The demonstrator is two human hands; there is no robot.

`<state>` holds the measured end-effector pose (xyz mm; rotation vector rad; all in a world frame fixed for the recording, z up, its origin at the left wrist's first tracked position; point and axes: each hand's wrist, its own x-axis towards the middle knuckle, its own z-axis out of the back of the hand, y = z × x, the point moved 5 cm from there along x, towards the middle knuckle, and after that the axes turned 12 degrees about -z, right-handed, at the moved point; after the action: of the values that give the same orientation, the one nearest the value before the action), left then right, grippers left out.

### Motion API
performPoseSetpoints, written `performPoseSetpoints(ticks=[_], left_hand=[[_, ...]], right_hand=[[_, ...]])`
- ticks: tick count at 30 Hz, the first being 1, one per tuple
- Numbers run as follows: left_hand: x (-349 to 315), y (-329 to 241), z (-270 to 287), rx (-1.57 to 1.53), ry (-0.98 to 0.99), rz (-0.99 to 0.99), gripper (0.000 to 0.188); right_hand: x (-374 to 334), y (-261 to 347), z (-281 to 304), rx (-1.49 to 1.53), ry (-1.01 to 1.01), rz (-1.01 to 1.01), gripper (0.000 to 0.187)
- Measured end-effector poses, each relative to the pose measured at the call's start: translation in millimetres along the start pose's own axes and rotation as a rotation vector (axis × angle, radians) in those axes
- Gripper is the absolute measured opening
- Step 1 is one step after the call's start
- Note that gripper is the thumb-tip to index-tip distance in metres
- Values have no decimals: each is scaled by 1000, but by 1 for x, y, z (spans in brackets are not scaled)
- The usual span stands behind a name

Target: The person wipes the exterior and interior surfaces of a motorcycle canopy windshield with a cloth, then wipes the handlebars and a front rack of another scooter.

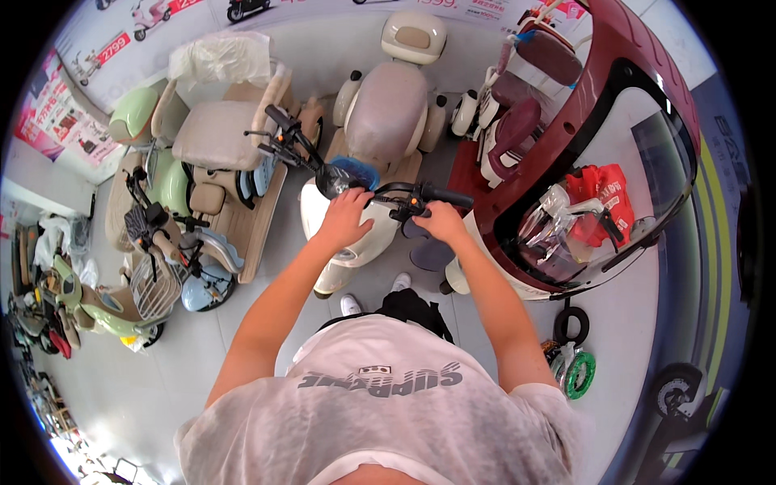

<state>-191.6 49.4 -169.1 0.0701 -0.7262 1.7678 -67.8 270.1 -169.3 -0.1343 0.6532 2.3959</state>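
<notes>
A cream electric scooter (356, 252) stands in front of me, its front end towards me. My left hand (347, 218) lies over the front of its round black dashboard (333, 181), fingers stretched out and thumb apart. My right hand (443, 222) is closed at the black handlebar (428, 196), below the grip; its fingertips reach the lever and switch area and are partly hidden. The other grip (283, 120) points away to the left, untouched. Behind the handlebar are a blue tray-like piece (354, 170) and a plastic-covered grey seat (390, 109) with a backrest (414, 36).
At right stands a dark red vehicle shell (566, 125) with a clear windshield; a red bag (602, 202) shows through it. Green and beige scooters (218, 133) crowd the left. Tyres (571, 325) and a green coil (579, 374) lie on the grey floor at right. Posters line the wall.
</notes>
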Motion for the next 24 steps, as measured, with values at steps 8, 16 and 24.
performPoseSetpoints(ticks=[8, 16, 24], left_hand=[[48, 48, -27, 374, 185, -7, 73], [47, 46, -27, 325, 149, -17, 60], [44, 48, -24, 314, 113, -21, 59]], right_hand=[[-50, -31, 10, -134, -229, -51, 31], [-67, -36, 19, 165, -541, 32, 23], [-84, 19, 127, 362, -957, 241, 27]])
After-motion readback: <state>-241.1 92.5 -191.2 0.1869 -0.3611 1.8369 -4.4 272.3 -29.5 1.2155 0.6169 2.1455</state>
